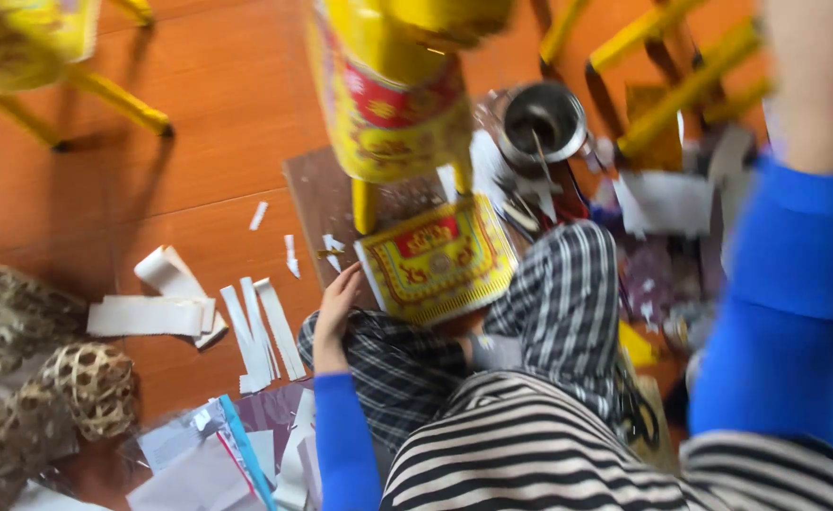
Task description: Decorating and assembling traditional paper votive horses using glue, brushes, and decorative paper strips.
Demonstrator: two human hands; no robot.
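Your right hand (814, 57) ran out past the top edge, so its fingers could not be read. Motion blur smeared the yellow paper structure (393, 90), also cut off at the top. The clutter around the metal pot (541, 118) was too blurred to identify.

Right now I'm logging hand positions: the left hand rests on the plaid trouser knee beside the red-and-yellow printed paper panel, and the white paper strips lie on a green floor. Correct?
Not quite. The head view shows an orange-brown wooden floor, not green. The rest holds: the left hand rests on the plaid trouser knee beside the red-and-yellow printed paper panel, and the white paper strips lie on that floor.
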